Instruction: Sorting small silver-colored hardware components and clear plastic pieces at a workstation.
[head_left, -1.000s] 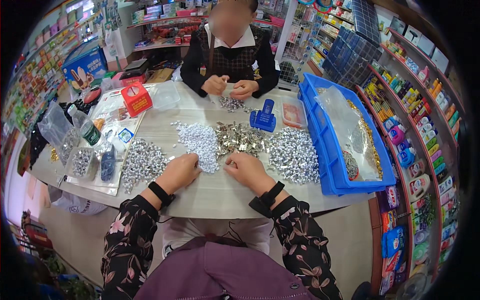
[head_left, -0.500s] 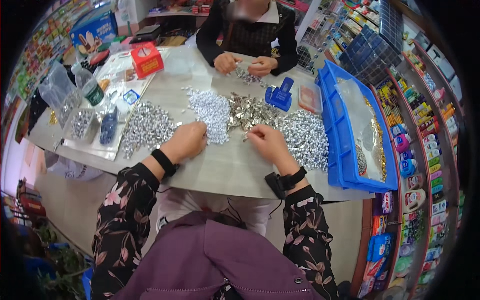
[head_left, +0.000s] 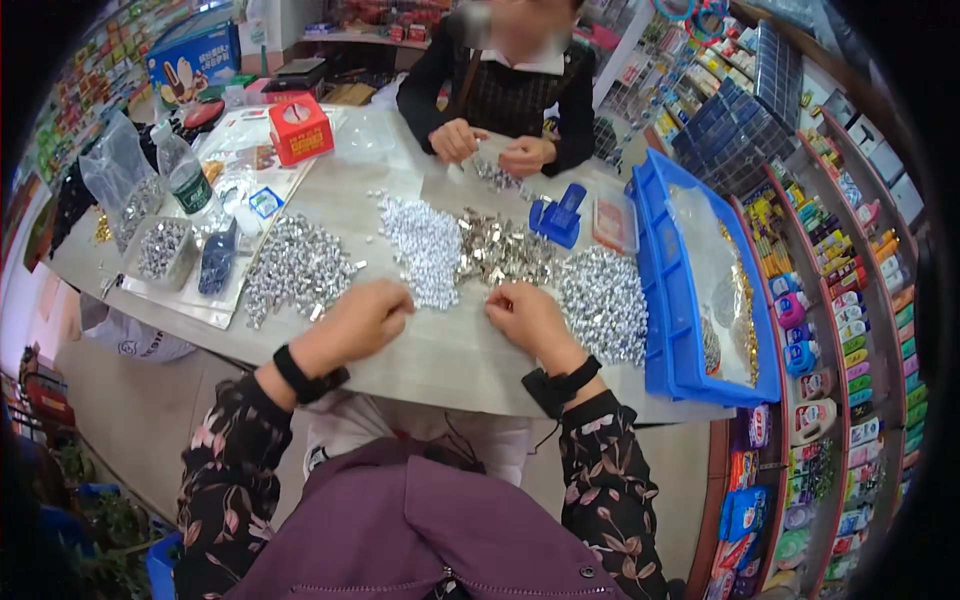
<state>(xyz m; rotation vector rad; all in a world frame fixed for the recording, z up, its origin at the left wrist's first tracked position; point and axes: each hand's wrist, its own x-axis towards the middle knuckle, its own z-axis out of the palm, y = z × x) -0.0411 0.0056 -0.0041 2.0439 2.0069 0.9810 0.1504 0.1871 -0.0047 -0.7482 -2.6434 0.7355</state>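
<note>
- The left hand [head_left: 355,322] lies curled on the table [head_left: 440,360] at mid-frame, fingers bent inward; whether it pinches a piece cannot be told.
- The right hand [head_left: 528,315] is likewise loosely clenched, fingertips toward the left hand, contents hidden.
- The white bead pile [head_left: 425,245] sits just above and between both hands, its long axis running up-and-down the frame, roughly equally near each.
- The heap of metal clips [head_left: 500,255] lies directly above the right hand, which is nearer; its long axis runs left-right.
- Silver piles [head_left: 298,268] and [head_left: 605,300] flank the hands.
</note>
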